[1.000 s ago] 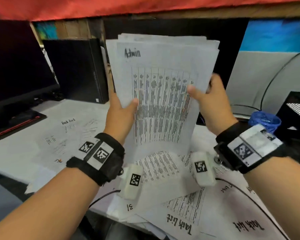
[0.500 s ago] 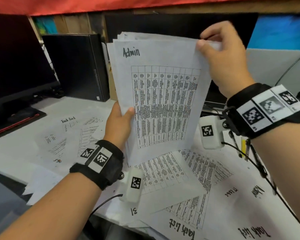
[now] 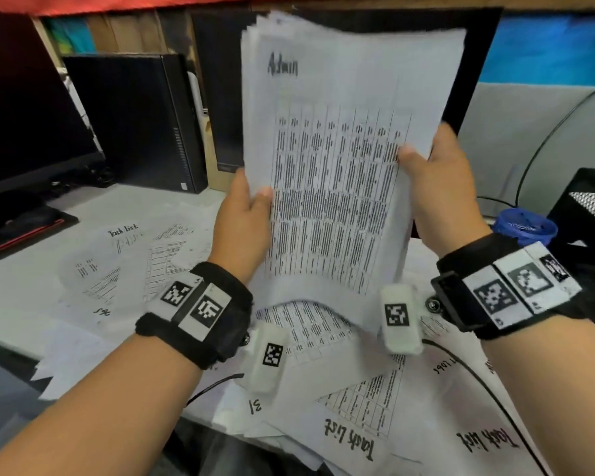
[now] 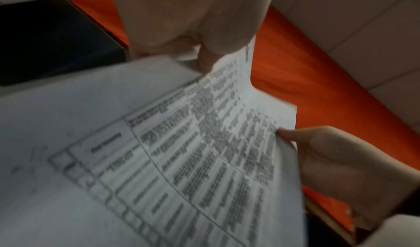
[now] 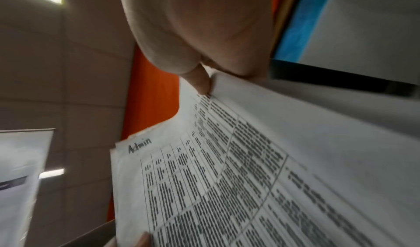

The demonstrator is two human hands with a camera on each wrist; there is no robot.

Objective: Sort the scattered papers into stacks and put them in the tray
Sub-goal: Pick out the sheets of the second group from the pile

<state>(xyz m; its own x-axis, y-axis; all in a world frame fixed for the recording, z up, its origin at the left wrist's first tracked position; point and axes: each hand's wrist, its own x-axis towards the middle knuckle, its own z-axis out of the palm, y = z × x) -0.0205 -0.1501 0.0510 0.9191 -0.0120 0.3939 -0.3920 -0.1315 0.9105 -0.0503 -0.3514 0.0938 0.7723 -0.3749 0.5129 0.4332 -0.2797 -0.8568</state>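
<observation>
I hold a stack of white printed sheets [image 3: 337,159] upright above the desk; the top sheet carries a table and the handwritten word "Admin". My left hand [image 3: 244,214] grips the stack's left edge, thumb on the front. My right hand [image 3: 437,187] grips the right edge, thumb pressed on the front sheet. The left wrist view shows the same stack [image 4: 181,152] with my left hand [image 4: 193,40] above it and my right hand [image 4: 329,161] at its far edge. The right wrist view shows the stack [image 5: 227,179] pinched under my right hand [image 5: 200,53]. Loose "Task list" sheets [image 3: 351,441] lie scattered below.
More loose sheets [image 3: 128,259] cover the desk's left part. A black monitor [image 3: 24,115] and a black computer case [image 3: 134,121] stand at the back left. A blue cup [image 3: 526,228] and a black mesh tray [image 3: 591,214] sit at the right. A cable [image 3: 488,389] crosses the papers.
My right hand came down from the stack's top right corner to grip its right edge at mid height. The stack has risen and shifted right; the left hand keeps its grip.
</observation>
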